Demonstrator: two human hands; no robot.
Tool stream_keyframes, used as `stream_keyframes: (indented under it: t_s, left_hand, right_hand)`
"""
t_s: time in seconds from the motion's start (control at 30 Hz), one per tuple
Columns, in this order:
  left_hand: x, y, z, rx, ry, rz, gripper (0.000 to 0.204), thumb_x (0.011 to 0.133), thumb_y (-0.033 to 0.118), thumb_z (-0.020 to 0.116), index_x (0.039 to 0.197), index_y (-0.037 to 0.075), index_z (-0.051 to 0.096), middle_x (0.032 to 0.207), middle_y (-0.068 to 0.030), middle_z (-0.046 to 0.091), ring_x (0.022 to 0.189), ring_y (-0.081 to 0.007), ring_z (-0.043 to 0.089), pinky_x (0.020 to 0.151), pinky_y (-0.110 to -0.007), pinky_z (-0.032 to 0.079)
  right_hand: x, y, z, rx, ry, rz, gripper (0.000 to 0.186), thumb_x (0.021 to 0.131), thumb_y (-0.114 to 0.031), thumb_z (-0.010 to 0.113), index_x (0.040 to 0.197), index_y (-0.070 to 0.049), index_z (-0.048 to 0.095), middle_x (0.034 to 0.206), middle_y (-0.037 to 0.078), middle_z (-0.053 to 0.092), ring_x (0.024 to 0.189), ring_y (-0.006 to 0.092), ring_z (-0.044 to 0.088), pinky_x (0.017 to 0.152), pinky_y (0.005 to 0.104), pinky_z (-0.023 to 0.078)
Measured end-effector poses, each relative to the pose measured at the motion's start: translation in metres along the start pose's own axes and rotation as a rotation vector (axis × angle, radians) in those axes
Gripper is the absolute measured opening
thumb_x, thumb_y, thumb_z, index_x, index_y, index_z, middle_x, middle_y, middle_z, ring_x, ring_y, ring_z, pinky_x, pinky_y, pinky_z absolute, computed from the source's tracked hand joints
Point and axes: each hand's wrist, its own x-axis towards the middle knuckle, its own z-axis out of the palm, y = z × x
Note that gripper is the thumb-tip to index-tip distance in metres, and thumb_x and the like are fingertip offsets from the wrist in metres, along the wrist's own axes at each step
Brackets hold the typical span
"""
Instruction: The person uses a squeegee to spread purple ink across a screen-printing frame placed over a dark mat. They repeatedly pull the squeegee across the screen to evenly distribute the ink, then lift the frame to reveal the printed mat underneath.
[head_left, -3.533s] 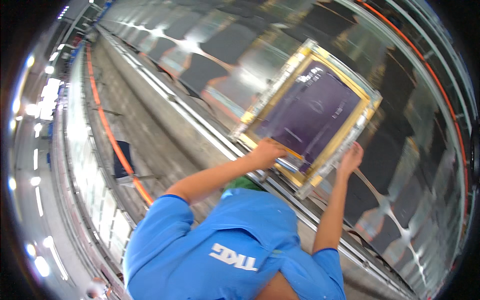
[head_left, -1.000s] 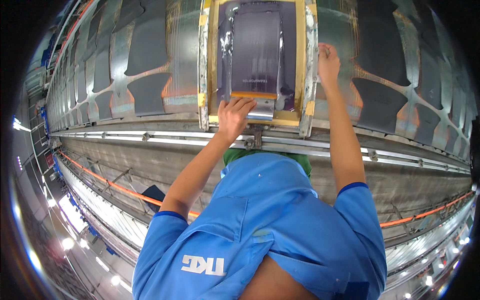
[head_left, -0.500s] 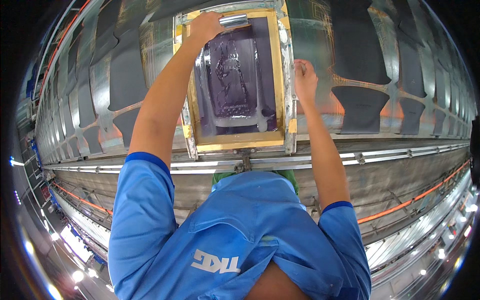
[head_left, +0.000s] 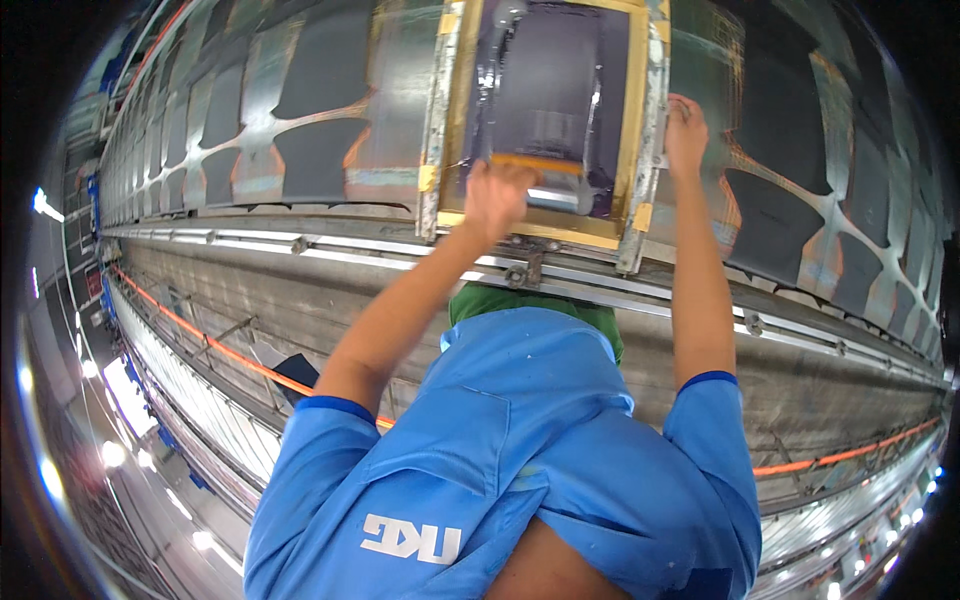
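A screen-printing frame point(head_left: 648, 130) with yellow-taped edges lies on the long table, its dark purple mesh point(head_left: 612, 110) streaked with wet, clear ink. At the near end of the mesh, my left hand point(head_left: 497, 203), slightly blurred, is closed around the left end of a squeegee point(head_left: 560, 193). The squeegee has a shiny metal holder and an orange blade edge, and ink pools by its right end. My right hand point(head_left: 687, 138) has its fingers curled at the frame's right side bar, closed on it; the fingertips are partly hidden.
Dark cut fabric pieces point(head_left: 322, 160) lie in rows along the table on both sides of the frame. A metal rail point(head_left: 375, 255) with bolts runs along the table's near edge, in front of my body. An orange strip point(head_left: 185, 320) runs lower down.
My left hand has drawn the squeegee from the far end of the mesh to the near end, spreading the ink. My right hand stays at the frame's side. The whole view has shifted.
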Motion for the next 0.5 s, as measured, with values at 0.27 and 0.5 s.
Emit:
stream_keyframes:
  t_s: [0.27,0.5]
  left_hand:
    - [-0.035,0.043,0.008,-0.197,0.127,-0.018,0.038,0.068,0.002,0.068,0.104,0.015,0.072,0.107,0.0035,0.072,0.101,-0.0166,0.066,0.076,-0.038,0.042]
    - [0.008,0.060,-0.004,-0.208,0.090,-0.153,0.042,0.073,0.011,0.070,0.115,0.014,0.069,0.119,-0.0005,0.069,0.109,-0.0204,0.064,0.080,-0.041,0.043]
  right_hand:
    - [0.042,0.015,-0.030,0.060,-0.077,0.147,0.024,0.094,-0.023,0.062,0.108,-0.008,0.074,0.104,0.012,0.072,0.097,0.0255,0.068,0.087,0.0372,0.050]
    - [0.034,-0.025,-0.024,0.028,0.044,-0.108,0.025,0.096,-0.025,0.059,0.108,-0.009,0.073,0.107,0.014,0.072,0.100,0.0318,0.067,0.090,0.0390,0.049]
